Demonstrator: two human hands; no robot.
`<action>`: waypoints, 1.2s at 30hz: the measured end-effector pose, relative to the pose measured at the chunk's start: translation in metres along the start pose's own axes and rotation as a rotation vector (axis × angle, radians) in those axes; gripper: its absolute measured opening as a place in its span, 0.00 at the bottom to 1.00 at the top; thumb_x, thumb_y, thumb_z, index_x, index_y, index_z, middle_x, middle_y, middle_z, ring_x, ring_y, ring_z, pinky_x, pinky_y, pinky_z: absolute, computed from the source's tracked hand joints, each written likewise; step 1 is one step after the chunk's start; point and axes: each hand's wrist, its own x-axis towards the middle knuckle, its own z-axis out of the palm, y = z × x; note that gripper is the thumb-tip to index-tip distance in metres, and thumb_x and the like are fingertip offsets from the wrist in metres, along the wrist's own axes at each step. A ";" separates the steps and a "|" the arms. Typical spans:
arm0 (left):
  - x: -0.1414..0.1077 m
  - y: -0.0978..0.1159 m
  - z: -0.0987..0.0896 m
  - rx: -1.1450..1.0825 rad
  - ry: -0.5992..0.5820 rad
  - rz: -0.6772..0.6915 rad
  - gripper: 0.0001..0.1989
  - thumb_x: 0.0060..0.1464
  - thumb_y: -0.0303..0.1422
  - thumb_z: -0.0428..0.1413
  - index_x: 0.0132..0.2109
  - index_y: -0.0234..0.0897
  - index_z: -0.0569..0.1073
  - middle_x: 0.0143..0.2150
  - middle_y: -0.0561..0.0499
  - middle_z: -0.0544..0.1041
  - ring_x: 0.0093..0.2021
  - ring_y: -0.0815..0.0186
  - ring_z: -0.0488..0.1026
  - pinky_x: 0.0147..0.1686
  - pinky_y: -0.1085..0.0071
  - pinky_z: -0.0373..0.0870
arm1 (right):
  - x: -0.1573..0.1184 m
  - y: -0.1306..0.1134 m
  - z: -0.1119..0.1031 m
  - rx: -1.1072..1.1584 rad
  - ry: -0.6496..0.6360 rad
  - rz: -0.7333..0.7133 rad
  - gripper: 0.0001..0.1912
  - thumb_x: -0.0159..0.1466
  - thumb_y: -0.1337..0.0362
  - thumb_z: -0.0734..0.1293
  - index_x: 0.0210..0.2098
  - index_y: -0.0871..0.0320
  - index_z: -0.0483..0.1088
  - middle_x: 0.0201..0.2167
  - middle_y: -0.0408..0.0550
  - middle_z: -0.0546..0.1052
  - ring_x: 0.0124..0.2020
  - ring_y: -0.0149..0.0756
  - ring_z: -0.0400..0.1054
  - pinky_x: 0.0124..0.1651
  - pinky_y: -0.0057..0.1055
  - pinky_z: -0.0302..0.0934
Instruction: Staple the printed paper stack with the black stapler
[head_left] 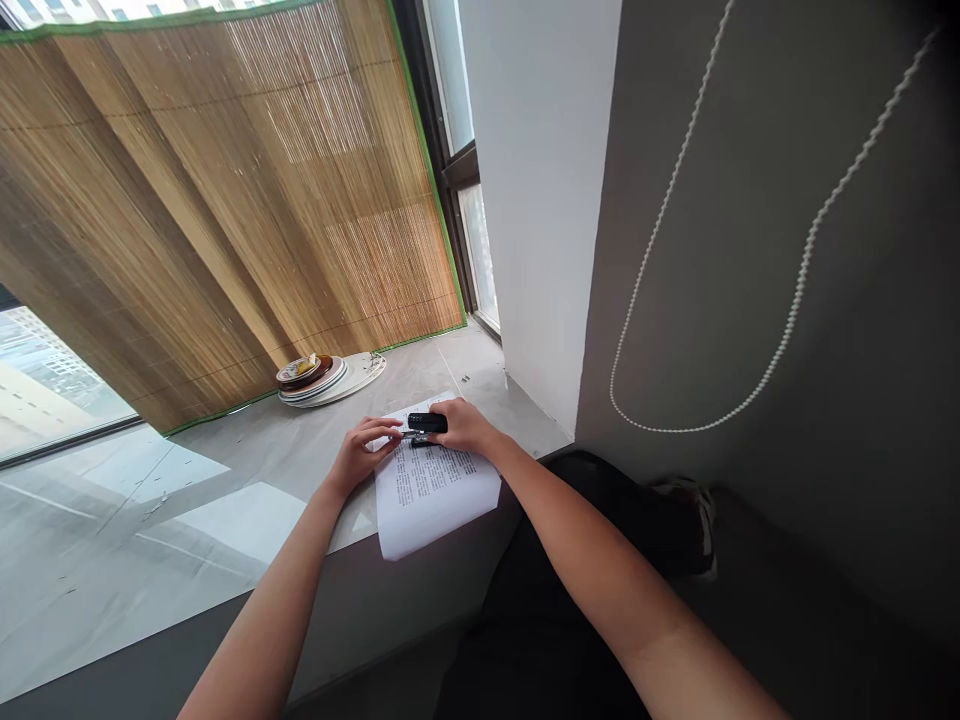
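My right hand [465, 428] is closed around a black stapler [427, 423], gripping it from the right side. The stapler lies crosswise over the top part of a white printed sheet [439, 490]; whether more sheets lie under it I cannot tell. At the stapler's left end, my left hand [364, 455] has its fingers and thumb brought together at the paper's upper left edge, close against the stapler's mouth. What exactly sits between those fingertips is partly hidden. The sheet's lower end curls down over the front edge of the sill.
A grey marble-look window sill [300, 470] runs across, its front edge dropping off towards me. Stacked plates [319, 385] stand behind my hands, against a bamboo blind [247, 200]. A white pillar [540, 200] rises at right, with a beaded cord [645, 260] hanging beyond it.
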 end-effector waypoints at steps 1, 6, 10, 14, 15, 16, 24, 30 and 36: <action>0.000 0.002 0.000 0.018 0.001 0.002 0.07 0.63 0.40 0.63 0.42 0.45 0.85 0.49 0.45 0.84 0.50 0.55 0.78 0.53 0.55 0.75 | 0.000 0.000 0.001 0.004 -0.004 -0.007 0.11 0.58 0.60 0.78 0.35 0.56 0.75 0.33 0.43 0.78 0.35 0.34 0.69 0.35 0.26 0.53; 0.001 0.007 0.000 0.026 -0.014 -0.023 0.08 0.62 0.41 0.63 0.41 0.45 0.85 0.43 0.45 0.84 0.46 0.57 0.78 0.50 0.57 0.75 | -0.001 -0.003 0.001 0.002 -0.017 0.002 0.10 0.58 0.62 0.78 0.36 0.56 0.75 0.33 0.43 0.78 0.34 0.34 0.69 0.34 0.26 0.53; 0.001 0.007 0.000 -0.003 -0.035 0.000 0.08 0.63 0.40 0.63 0.42 0.44 0.85 0.44 0.45 0.84 0.45 0.57 0.78 0.50 0.57 0.74 | -0.002 -0.004 0.000 -0.003 -0.021 0.004 0.10 0.59 0.61 0.78 0.35 0.57 0.75 0.32 0.43 0.78 0.34 0.34 0.69 0.34 0.27 0.53; 0.001 0.006 0.000 0.001 -0.047 0.013 0.08 0.63 0.39 0.62 0.42 0.43 0.84 0.43 0.45 0.84 0.44 0.57 0.79 0.50 0.57 0.74 | -0.002 -0.004 0.000 -0.001 -0.012 -0.017 0.10 0.59 0.61 0.77 0.35 0.57 0.75 0.32 0.44 0.78 0.34 0.34 0.69 0.35 0.27 0.54; 0.001 0.006 0.000 0.000 -0.050 0.015 0.07 0.62 0.39 0.63 0.42 0.43 0.84 0.43 0.45 0.84 0.44 0.57 0.79 0.50 0.57 0.74 | -0.002 -0.004 0.000 -0.002 -0.008 -0.021 0.10 0.59 0.61 0.77 0.35 0.57 0.75 0.32 0.44 0.78 0.34 0.34 0.69 0.35 0.27 0.53; 0.001 0.006 0.000 -0.002 -0.049 0.017 0.07 0.62 0.39 0.63 0.42 0.43 0.84 0.43 0.45 0.84 0.44 0.57 0.79 0.50 0.57 0.74 | -0.002 -0.004 0.000 -0.003 -0.007 -0.022 0.10 0.59 0.61 0.77 0.35 0.57 0.75 0.32 0.44 0.78 0.34 0.34 0.69 0.34 0.27 0.53; 0.003 0.010 0.002 -0.078 -0.007 -0.085 0.09 0.62 0.41 0.63 0.43 0.42 0.83 0.42 0.46 0.83 0.43 0.58 0.78 0.45 0.61 0.76 | -0.002 -0.002 0.003 0.010 -0.014 -0.032 0.10 0.60 0.61 0.77 0.37 0.57 0.74 0.33 0.44 0.78 0.34 0.33 0.69 0.35 0.27 0.53; 0.003 0.013 0.000 -0.093 -0.048 -0.072 0.09 0.61 0.42 0.64 0.40 0.42 0.83 0.40 0.45 0.83 0.42 0.57 0.79 0.48 0.58 0.76 | -0.002 -0.002 0.002 0.017 -0.018 -0.042 0.10 0.60 0.61 0.77 0.37 0.57 0.75 0.33 0.43 0.78 0.34 0.33 0.69 0.35 0.27 0.54; 0.001 0.015 0.000 -0.118 -0.057 -0.056 0.08 0.61 0.40 0.64 0.41 0.41 0.82 0.41 0.46 0.83 0.41 0.58 0.80 0.47 0.60 0.76 | -0.002 -0.003 0.001 0.001 -0.025 -0.045 0.10 0.60 0.61 0.77 0.36 0.57 0.73 0.33 0.43 0.77 0.33 0.33 0.68 0.33 0.27 0.53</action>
